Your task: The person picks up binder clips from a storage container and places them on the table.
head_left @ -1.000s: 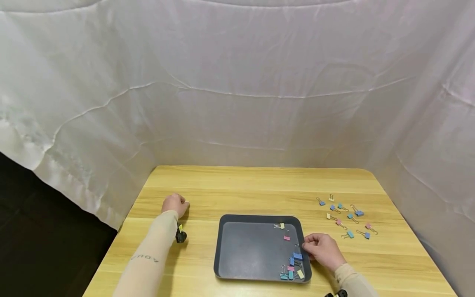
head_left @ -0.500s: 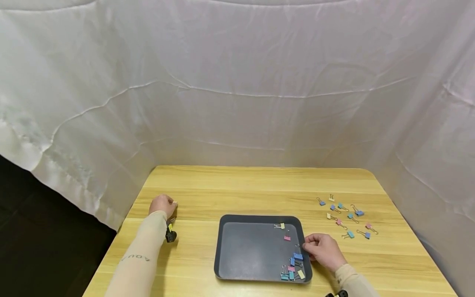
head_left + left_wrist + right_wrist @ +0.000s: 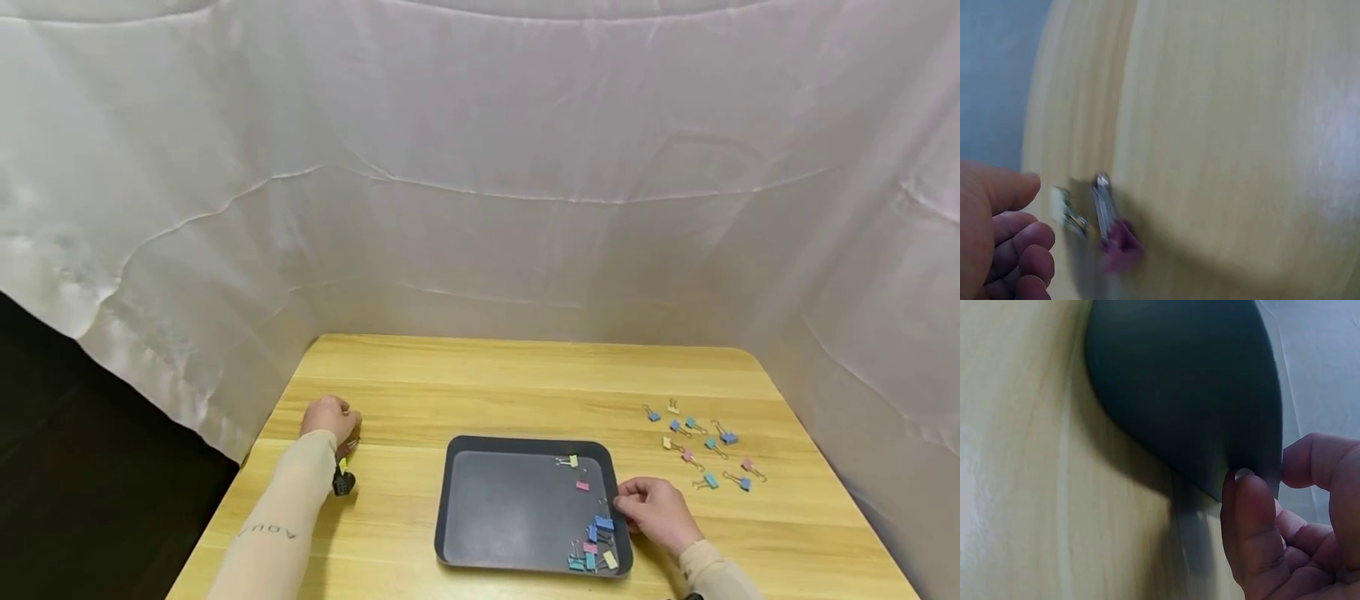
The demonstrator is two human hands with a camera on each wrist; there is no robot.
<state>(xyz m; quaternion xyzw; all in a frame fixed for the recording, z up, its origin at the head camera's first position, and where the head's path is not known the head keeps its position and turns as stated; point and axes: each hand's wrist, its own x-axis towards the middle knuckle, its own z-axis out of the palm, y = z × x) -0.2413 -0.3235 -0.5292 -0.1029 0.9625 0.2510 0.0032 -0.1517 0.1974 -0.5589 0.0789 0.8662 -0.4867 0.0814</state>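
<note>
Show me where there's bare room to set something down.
Bare table lies between the left hand and the tray, and beyond the tray up to the curtain. The tray's left and middle are free. Crowded: the tray's right side with its clips, the scattered clips on the table's right, and the pink clip by the left hand.

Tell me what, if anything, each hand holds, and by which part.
The right hand pinches the dark grey rectangular tray by its right rim; the left hand holds nothing.

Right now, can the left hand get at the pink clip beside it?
Probably yes: the left hand looks empty and the pink clip is close, though a pale clip shows between them.
</note>
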